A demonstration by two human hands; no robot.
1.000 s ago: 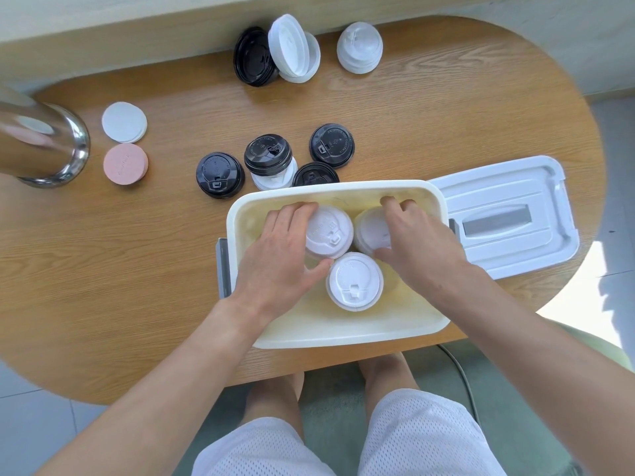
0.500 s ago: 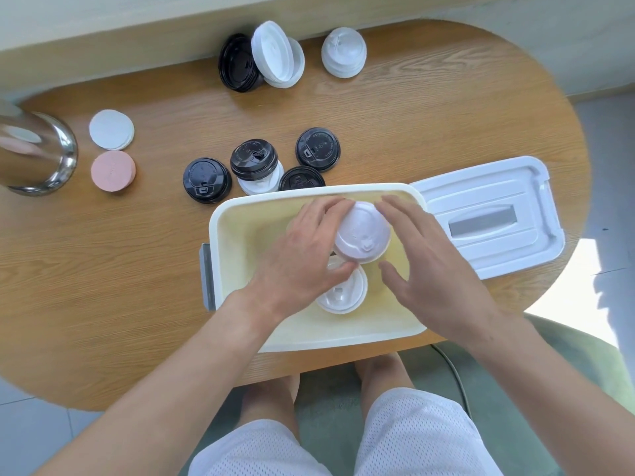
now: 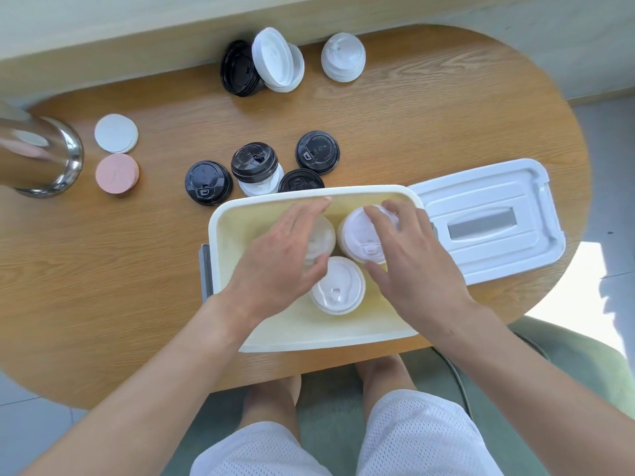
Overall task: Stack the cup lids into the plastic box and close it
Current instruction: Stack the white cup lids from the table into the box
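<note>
Plastic box (image 3: 225, 235) sitting at the table's (image 3: 137, 304) near edge, three cup lids (image 3: 338, 286) lying inside it, box cover (image 3: 488, 221) resting just right — loose lids (image 3: 208, 183) scattering behind, metal flask (image 3: 41, 156) standing far left.

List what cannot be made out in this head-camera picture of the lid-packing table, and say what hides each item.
- White lid under the left hand: mostly covered by the hand.
- Stack height of the white lids under the right hand: fingers cover it.
- Metal container: cut off by the left edge, blurred.
- Black lid behind the plastic box: box rim hides its near half.
- Print on the black lids: too small.
</note>
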